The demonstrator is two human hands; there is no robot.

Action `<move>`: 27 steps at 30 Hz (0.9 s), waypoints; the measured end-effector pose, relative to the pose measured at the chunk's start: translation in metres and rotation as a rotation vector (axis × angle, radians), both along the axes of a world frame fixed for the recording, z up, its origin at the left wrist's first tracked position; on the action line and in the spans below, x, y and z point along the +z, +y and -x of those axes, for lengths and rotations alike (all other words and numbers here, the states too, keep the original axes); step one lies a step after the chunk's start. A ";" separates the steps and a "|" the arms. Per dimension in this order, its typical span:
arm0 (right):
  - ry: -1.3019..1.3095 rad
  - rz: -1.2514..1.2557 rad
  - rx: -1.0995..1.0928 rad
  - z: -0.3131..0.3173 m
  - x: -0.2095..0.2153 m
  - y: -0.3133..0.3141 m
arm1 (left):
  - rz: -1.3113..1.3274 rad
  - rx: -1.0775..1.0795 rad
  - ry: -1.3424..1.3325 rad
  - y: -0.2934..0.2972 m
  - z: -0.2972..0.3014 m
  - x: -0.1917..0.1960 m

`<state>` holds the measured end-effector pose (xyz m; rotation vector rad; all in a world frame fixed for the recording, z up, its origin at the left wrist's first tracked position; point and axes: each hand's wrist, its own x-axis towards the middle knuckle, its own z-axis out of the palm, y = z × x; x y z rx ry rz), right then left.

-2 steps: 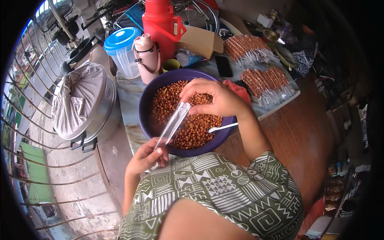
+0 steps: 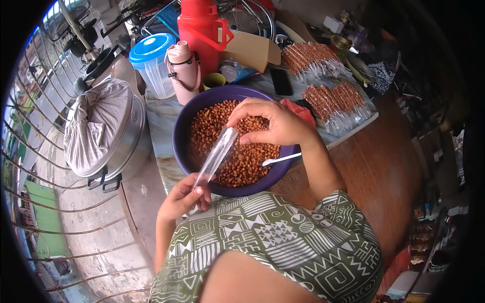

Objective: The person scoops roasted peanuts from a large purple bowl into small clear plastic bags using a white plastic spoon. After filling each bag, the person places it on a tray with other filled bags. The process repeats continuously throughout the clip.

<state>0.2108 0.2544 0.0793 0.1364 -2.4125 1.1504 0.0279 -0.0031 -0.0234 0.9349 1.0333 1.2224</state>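
the left hand (image 2: 183, 198) is closed around the lower end of a narrow clear plastic sleeve (image 2: 216, 155), its fingers (image 2: 198, 191) pinching the sleeve just at the near rim of the purple bowl (image 2: 182, 132). the sleeve slants up and to the right from that grip, over the roasted peanuts (image 2: 242, 156) that fill the bowl. its upper, open end meets the right hand (image 2: 275, 123), which hovers over the middle of the bowl with fingertips bunched together at the sleeve's mouth; whether they hold any peanuts cannot be told. a white plastic spoon (image 2: 280, 159) lies at the bowl's right rim, just below the right wrist.

the bowl sits on a marbled counter (image 2: 161, 121). behind it stand a pink bottle (image 2: 184, 70), a clear jug with a blue lid (image 2: 154, 63) and a red flask (image 2: 202, 28). to the right, well apart from the hands, rows of filled peanut sleeves (image 2: 336, 101) lie on a tray. left of the counter stands a metal pot covered with cloth (image 2: 103, 129).
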 end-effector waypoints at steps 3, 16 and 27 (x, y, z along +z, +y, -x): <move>-0.465 -0.409 -0.140 -0.027 -0.007 0.024 | 0.019 0.038 0.028 -0.005 0.006 -0.002; -1.081 -0.795 -0.150 -0.037 -0.050 0.025 | -0.026 0.102 -0.004 -0.019 0.016 -0.014; -0.881 -0.654 -0.296 -0.036 -0.048 0.042 | -0.012 0.113 0.001 -0.016 0.021 -0.018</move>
